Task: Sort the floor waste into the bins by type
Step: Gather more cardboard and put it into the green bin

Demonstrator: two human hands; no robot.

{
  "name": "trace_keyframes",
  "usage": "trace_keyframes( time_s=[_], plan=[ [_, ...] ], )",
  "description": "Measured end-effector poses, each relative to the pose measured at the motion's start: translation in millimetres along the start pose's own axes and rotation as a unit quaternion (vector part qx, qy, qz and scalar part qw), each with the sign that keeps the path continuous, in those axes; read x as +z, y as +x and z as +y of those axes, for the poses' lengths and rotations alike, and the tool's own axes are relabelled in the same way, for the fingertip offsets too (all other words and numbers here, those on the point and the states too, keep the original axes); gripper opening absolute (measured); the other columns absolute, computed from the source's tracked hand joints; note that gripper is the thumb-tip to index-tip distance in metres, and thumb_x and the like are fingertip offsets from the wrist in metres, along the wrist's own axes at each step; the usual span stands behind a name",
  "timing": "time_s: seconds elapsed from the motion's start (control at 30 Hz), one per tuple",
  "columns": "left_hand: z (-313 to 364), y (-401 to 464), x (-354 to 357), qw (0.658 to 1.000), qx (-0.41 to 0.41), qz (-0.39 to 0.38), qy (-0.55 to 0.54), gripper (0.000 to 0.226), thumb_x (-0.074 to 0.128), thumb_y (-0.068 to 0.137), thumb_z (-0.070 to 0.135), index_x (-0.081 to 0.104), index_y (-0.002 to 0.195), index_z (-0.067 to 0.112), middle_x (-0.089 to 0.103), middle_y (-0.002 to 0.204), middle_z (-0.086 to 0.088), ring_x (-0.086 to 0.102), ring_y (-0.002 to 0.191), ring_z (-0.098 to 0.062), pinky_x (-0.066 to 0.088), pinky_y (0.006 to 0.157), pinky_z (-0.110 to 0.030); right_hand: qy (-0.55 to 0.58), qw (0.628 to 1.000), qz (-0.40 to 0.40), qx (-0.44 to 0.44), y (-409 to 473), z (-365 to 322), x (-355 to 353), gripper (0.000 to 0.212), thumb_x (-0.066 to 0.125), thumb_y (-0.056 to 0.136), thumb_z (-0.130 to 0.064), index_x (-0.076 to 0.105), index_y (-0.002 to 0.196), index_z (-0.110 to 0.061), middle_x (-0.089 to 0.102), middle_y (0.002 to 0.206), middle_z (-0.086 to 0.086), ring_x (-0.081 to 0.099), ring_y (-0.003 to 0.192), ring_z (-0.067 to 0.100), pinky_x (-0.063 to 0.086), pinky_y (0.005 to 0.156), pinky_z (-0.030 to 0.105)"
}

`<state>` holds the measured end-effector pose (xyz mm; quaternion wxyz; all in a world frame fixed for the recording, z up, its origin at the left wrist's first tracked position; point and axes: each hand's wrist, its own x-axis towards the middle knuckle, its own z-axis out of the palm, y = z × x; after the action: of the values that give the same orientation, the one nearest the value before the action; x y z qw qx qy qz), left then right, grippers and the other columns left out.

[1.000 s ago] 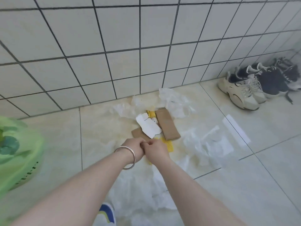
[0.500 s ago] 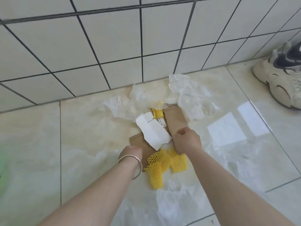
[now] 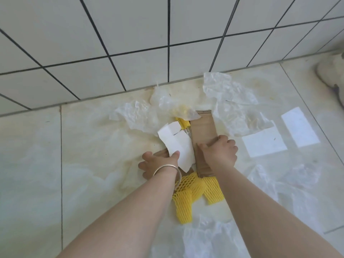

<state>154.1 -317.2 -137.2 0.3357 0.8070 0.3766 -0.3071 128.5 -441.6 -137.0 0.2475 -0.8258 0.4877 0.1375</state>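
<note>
Reaching down from 6 o'clock, both forearms converge on the waste pile at frame centre. Right hand [image 3: 218, 154] clamps the brown cardboard strip [image 3: 203, 131], thumb on its near left edge, fingers wrapped over the right edge. Left hand [image 3: 158, 162], silver bangle [image 3: 167, 171] on the wrist, pinches the white paper piece [image 3: 178, 146] with the thumb on top; a second brown cardboard bit sits under that hand, mostly hidden.

Cardboard strip is flat, long, running 12 to 6 o'clock on the floor [image 3: 93, 155]. White paper is torn, creased, overlapping the strip's left side.

Yellow foam net [image 3: 188, 200] lies at 6 o'clock of the pile, partly under both wrists. Crumpled clear plastic film [image 3: 229, 101] spreads at 12 to 2 o'clock against the tiled wall [image 3: 130, 34], more at 5 o'clock. A shoe [image 3: 331, 73] is cut off at the 2 o'clock edge.
</note>
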Motion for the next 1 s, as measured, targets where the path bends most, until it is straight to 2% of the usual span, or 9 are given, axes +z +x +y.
trace_keyframes(
  time_s=[0.17, 0.33, 0.43, 0.5, 0.6, 0.77, 0.83, 0.9, 1.0],
  plan=[
    [3.8, 4.7, 9.1, 0.999, 0.022, 0.001, 0.029, 0.071, 0.073, 0.072, 0.037, 0.035, 0.129, 0.018, 0.046, 0.131, -0.010, 0.049, 0.118, -0.034, 0.043, 0.092, -0.036, 0.053, 0.998, -0.017, 0.026, 5.0, -10.0, 3.4, 0.077, 0.072, 0.073, -0.050, 0.040, 0.128, -0.005, 0.045, 0.130, 0.012, 0.042, 0.124, 0.032, 0.039, 0.098, 0.041],
    [3.1, 14.0, 2.2, 0.998, 0.038, -0.022, 0.049, 0.063, 0.069, 0.075, 0.038, 0.049, 0.130, 0.014, 0.059, 0.126, -0.007, 0.055, 0.118, -0.029, 0.044, 0.092, -0.033, 0.105, 0.988, -0.083, 0.076, 17.3, -13.7, -0.7, 0.084, 0.079, 0.066, -0.049, 0.043, 0.128, -0.004, 0.047, 0.131, 0.011, 0.044, 0.124, 0.031, 0.045, 0.097, 0.041],
    [7.6, 14.0, -3.3, 0.998, 0.024, -0.050, 0.021, 0.056, 0.074, 0.073, 0.036, 0.059, 0.121, 0.011, 0.064, 0.120, -0.007, 0.059, 0.112, -0.028, 0.045, 0.091, -0.031, 0.172, 0.973, -0.114, 0.106, 21.1, -17.4, -6.2, 0.082, 0.083, 0.064, -0.040, 0.046, 0.127, -0.005, 0.053, 0.127, 0.011, 0.054, 0.115, 0.032, 0.050, 0.086, 0.037],
    [11.0, 14.3, -6.0, 0.996, 0.018, -0.081, -0.015, 0.050, 0.076, 0.071, 0.032, 0.064, 0.112, 0.008, 0.067, 0.113, -0.010, 0.063, 0.105, -0.029, 0.050, 0.093, -0.033, 0.229, 0.962, -0.111, 0.104, 21.1, -17.2, -12.4, 0.070, 0.081, 0.070, -0.030, 0.046, 0.125, -0.005, 0.057, 0.122, 0.011, 0.058, 0.110, 0.031, 0.049, 0.079, 0.035],
    [13.4, 14.3, -14.2, 0.993, 0.025, -0.108, -0.046, 0.047, 0.075, 0.071, 0.028, 0.065, 0.111, 0.006, 0.067, 0.112, -0.012, 0.063, 0.103, -0.030, 0.051, 0.093, -0.038, 0.273, 0.952, -0.099, 0.094, 18.5, -9.2, -22.4, 0.059, 0.076, 0.076, -0.025, 0.047, 0.125, -0.010, 0.060, 0.121, 0.009, 0.059, 0.107, 0.030, 0.050, 0.084, 0.039],
    [7.8, 14.8, -37.2, 0.990, 0.036, -0.098, -0.094, 0.041, 0.073, 0.073, 0.028, 0.066, 0.107, 0.006, 0.068, 0.105, -0.011, 0.065, 0.096, -0.031, 0.052, 0.088, -0.036, 0.313, 0.942, -0.068, 0.095, 6.9, 7.7, -43.4, 0.064, 0.075, 0.076, -0.020, 0.045, 0.132, -0.015, 0.060, 0.122, 0.005, 0.059, 0.109, 0.030, 0.050, 0.093, 0.044],
    [2.9, 10.8, -45.6, 0.986, 0.048, -0.097, -0.127, 0.023, 0.072, 0.076, 0.026, 0.067, 0.092, 0.010, 0.066, 0.088, -0.006, 0.061, 0.086, -0.028, 0.047, 0.078, -0.031, 0.313, 0.944, -0.054, 0.085, 0.3, 16.3, -53.9, 0.064, 0.075, 0.076, -0.020, 0.045, 0.132, -0.016, 0.060, 0.118, 0.004, 0.059, 0.109, 0.030, 0.050, 0.094, 0.046],
    [-0.5, 3.6, -53.9, 0.981, 0.075, -0.083, -0.155, 0.011, 0.070, 0.078, 0.024, 0.062, 0.078, 0.016, 0.061, 0.076, 0.000, 0.057, 0.080, -0.026, 0.042, 0.073, -0.028, 0.303, 0.950, -0.036, 0.067, -5.5, 23.3, -64.3, 0.050, 0.071, 0.078, -0.020, 0.052, 0.124, -0.015, 0.063, 0.113, 0.004, 0.061, 0.107, 0.031, 0.050, 0.093, 0.046],
    [-3.9, -6.9, -66.5, 0.973, 0.113, -0.041, -0.199, 0.010, 0.069, 0.078, 0.023, 0.067, 0.087, 0.019, 0.066, 0.083, -0.002, 0.060, 0.077, -0.025, 0.044, 0.072, -0.027, 0.339, 0.940, -0.006, 0.048, -17.9, 27.5, -81.1, 0.020, 0.064, 0.084, -0.022, 0.060, 0.103, -0.019, 0.065, 0.098, 0.002, 0.063, 0.100, 0.030, 0.051, 0.092, 0.046]
  ],
)
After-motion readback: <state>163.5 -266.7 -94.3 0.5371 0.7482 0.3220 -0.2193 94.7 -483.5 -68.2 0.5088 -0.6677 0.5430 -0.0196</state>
